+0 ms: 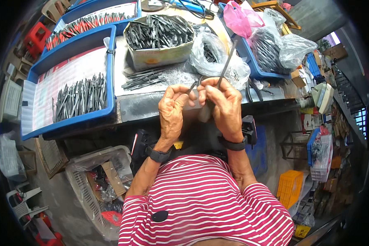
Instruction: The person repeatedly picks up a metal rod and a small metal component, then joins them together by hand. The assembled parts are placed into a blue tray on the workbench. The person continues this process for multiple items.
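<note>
Just beyond the table's front edge, my two hands meet with fingertips nearly touching. My right hand (225, 104) is closed round a long thin dark rod (228, 61), which slants up and away past the fingers. My left hand (174, 108) pinches the end of a small dark strip (193, 86) near the right fingertips; its exact kind cannot be made out. Behind them lies a loose pile of dark thin pieces (145, 78) on the table. A box (158, 58) full of similar dark pieces stands farther back, beside a clear plastic bag (209, 47) with more dark pieces inside.
At the left, a blue tray (110, 82) holds dark strips; another blue tray (129, 21) behind holds red and black pieces. A blue bin (244, 53) with bagged pieces stands at the right, near dark-handled pliers (254, 91). A basket (80, 176) sits on the floor.
</note>
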Motion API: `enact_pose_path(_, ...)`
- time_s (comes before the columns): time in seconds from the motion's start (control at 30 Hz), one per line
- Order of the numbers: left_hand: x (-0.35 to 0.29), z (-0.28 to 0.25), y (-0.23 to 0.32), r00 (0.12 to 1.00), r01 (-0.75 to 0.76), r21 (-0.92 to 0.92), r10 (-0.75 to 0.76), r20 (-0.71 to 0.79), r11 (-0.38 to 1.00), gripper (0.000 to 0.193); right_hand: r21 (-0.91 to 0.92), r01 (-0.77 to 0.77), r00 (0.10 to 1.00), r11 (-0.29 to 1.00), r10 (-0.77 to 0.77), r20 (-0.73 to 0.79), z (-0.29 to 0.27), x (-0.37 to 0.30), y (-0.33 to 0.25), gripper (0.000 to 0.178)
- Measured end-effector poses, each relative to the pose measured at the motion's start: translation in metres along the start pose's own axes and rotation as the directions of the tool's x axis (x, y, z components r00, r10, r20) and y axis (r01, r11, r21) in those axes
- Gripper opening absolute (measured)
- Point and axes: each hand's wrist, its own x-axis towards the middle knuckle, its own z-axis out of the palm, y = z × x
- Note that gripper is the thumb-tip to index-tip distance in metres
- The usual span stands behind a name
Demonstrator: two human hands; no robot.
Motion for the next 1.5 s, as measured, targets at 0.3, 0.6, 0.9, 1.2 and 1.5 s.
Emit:
enact_pose_path(0.3, 0.002, -0.008, -0.013, 0.998, 0.031, -0.205, -0.019, 0.061, 0.978, 0.01, 0.139, 0.297, 0.947, 0.945, -0.31, 0.085, -0.002, 0.012, -0.016, 0.015)
enact_pose_path(0.6, -0.002, -0.009, -0.014, 0.998, 0.046, -0.205, -0.034, 0.062, 0.978, 0.009, 0.057, 0.453, 0.881, 0.89, -0.457, 0.124, 0.011, 0.018, -0.012, 0.016)
enact_pose_path(0.9, -0.003, -0.01, -0.018, 0.997, 0.017, -0.131, -0.007, 0.073, 0.991, 0.007, -0.085, 0.693, 0.716, 0.716, -0.67, 0.196, 0.015, 0.012, -0.032, 0.012)
enact_pose_path(1.2, -0.002, -0.012, -0.018, 0.996, 0.04, -0.127, -0.029, 0.085, 0.991, 0.007, 0.177, 0.782, 0.61, 0.597, -0.792, -0.026, 0.005, 0.011, -0.048, 0.018)
enact_pose_path(1.5, -0.002, -0.011, -0.014, 0.994, 0.076, -0.167, -0.063, 0.084, 0.983, 0.014, 0.129, 0.534, 0.835, 0.836, -0.545, 0.071, 0.006, 0.013, 0.001, 0.014)
